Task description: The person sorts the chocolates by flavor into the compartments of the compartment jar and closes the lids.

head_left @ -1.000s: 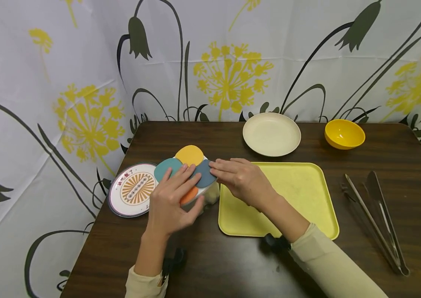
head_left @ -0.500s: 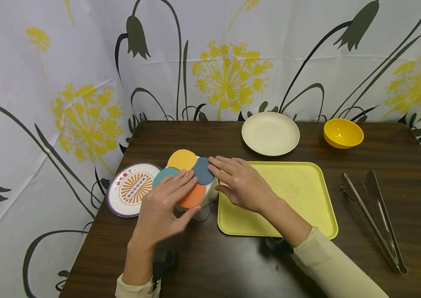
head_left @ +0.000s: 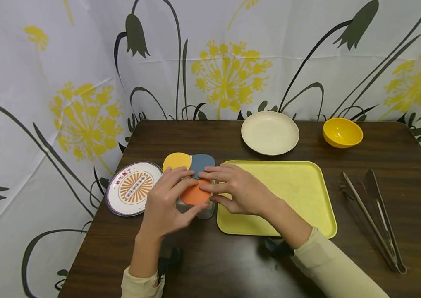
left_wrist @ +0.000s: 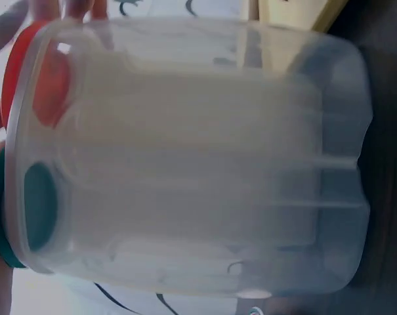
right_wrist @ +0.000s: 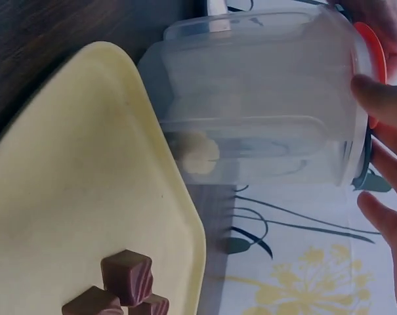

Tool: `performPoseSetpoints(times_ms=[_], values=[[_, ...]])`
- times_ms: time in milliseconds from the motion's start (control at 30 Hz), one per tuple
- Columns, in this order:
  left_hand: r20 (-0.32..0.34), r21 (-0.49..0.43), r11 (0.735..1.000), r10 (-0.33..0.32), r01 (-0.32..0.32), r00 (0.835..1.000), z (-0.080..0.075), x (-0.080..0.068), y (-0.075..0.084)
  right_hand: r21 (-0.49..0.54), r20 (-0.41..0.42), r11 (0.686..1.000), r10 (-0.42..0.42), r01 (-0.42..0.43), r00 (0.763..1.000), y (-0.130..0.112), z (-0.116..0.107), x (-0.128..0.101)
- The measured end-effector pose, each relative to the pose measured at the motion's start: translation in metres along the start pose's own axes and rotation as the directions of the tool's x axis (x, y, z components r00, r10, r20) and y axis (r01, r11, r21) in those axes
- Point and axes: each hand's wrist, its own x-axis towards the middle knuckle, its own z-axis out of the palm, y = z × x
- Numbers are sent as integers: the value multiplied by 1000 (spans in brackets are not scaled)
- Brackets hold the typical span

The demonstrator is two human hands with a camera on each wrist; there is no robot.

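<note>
A clear plastic container [head_left: 195,207] with a four-flap lid stands upright between the patterned plate and the yellow tray [head_left: 300,194]. The yellow flap [head_left: 176,160], blue flap [head_left: 202,161] and orange flap [head_left: 194,195] show; my left hand covers the teal one. That left hand [head_left: 166,203] grips the container, fingers over the lid and thumb on the near side. My right hand [head_left: 233,190] holds the lid's right edge, fingertips on the orange and blue flaps. In the right wrist view a pale lump [right_wrist: 198,154] lies inside the container [right_wrist: 264,98]. The left wrist view is filled by the container [left_wrist: 198,157].
A patterned plate [head_left: 132,188] lies left of the container. A cream plate [head_left: 270,132] and a yellow bowl [head_left: 342,132] sit at the back, metal tongs [head_left: 374,219] at the right. Small brown cubes [right_wrist: 126,279] lie on the tray [right_wrist: 86,184] under my right wrist.
The container has gone from tilted to upright and shifted slightly toward me. My left hand now covers the teal flap, and my right fingers have moved onto the lid.
</note>
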Motion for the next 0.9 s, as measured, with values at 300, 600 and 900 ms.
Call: performPoseSetpoints(times_ms=[300,600,900], values=[[132,-44,999,-11,17,991,-5,2,-7,29,9,999,42,-43,999,3,-2,1],[97,-4,1000,16,-16,995,0,-2,-7,-81,-5,997,-13,13,1000,-1,-2,-2],[-1,122,990,71,-70,997,13,1,-4,-61,4,998,-6,6,1000,1,-3,-6]])
